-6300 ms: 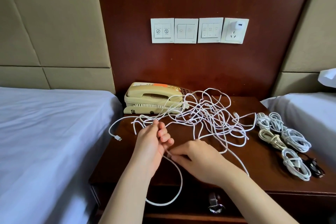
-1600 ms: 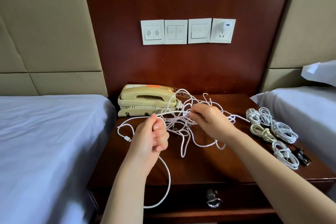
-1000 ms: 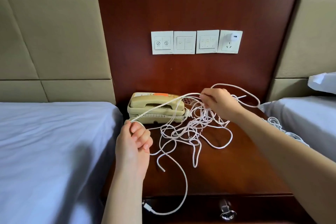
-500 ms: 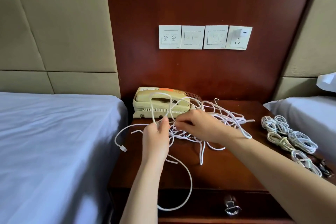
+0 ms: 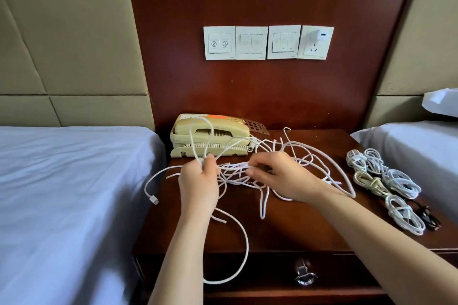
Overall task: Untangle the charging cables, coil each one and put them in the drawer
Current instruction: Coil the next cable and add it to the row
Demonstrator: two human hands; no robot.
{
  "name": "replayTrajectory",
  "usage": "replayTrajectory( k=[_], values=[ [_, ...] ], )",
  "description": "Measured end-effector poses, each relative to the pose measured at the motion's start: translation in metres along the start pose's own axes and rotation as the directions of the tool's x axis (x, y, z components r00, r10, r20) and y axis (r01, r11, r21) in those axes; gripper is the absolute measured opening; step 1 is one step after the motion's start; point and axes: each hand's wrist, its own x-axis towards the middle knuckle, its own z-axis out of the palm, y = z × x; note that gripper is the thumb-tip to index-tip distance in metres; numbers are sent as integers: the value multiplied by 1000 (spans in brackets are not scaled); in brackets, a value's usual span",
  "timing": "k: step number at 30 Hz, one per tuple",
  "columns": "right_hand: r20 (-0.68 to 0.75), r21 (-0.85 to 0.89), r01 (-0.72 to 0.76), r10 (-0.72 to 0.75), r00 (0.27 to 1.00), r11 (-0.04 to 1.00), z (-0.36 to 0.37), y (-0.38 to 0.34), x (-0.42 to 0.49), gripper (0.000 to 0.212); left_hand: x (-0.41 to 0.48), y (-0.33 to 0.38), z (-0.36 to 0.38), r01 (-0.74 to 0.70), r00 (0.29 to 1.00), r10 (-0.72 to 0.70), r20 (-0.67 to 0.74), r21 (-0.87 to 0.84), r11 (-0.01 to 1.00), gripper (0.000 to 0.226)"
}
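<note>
Both hands are working in the middle of the nightstand (image 5: pixel 297 225), in front of the beige telephone (image 5: pixel 223 131). The left hand (image 5: pixel 198 186) is curled tight around strands of the tangled white cables (image 5: pixel 234 168), and one loop (image 5: pixel 190 131) rises from its fist and drapes over the telephone. The right hand (image 5: pixel 285 178) is just beside it, fingertips bent in and pinching strands at the heart of the knot. The tangle spreads across the tabletop. One plug end (image 5: pixel 154 199) pokes out past the left edge, and a long loop (image 5: pixel 244 255) hangs down over the front of the drawer (image 5: pixel 260 272), which is shut. Off to the right, near the edge, lie several coiled cables (image 5: pixel 396 181) in a row, well apart from the tangle, with a black cable (image 5: pixel 428 215) beside them.
</note>
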Motion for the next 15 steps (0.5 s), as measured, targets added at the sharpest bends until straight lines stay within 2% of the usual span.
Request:
replayTrajectory(
  k=[5,9,12,15],
  values=[
    [-130,75,-104,113,985,992,-10,21,-9,29,7,-4,-6,78,989,-102,-110,-203,976,44],
    [-228,97,-110,130,965,989,-27,35,-19,24,7,-1,-13,120,984,-157,-90,-320,940,42],
    [-343,233,-105,182,921,967,-31,44,-25,29,6,2,-18,166,967,-226,-120,-379,910,38],
    [-455,470,-69,309,836,880,-40,52,-32,35,11,-1,-28,229,926,-355,-131,-551,802,34]
  ],
)
